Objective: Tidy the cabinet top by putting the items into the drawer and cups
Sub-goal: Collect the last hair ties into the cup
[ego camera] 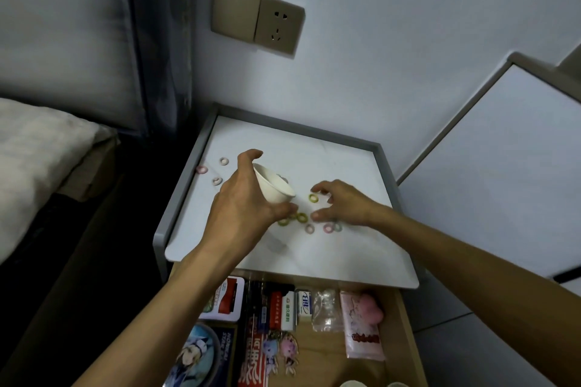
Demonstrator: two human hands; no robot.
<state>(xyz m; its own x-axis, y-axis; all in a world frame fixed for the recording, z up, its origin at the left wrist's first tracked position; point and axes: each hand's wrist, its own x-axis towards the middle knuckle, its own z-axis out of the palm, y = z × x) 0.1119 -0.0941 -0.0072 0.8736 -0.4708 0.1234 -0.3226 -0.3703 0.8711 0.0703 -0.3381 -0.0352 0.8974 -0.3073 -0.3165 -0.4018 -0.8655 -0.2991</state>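
My left hand (243, 201) grips a white paper cup (273, 184), tilted with its mouth facing right, just above the white cabinet top (345, 166). My right hand (341, 203) hovers over the top with fingers spread and curved, holding nothing. A green hair ring (313, 198) lies between its thumb and fingers. Several small rings, green (301, 217) and pink (329, 227), lie scattered beneath both hands. Three pink rings (217, 181) lie farther left on the top.
The drawer (314, 336) below the top stands pulled out, holding cards, boxes, keychains and packets. A raised grey rim (176, 198) edges the cabinet top. A bed (37, 160) stands at left, a wall socket (276, 27) behind, and a white panel (503, 166) at right.
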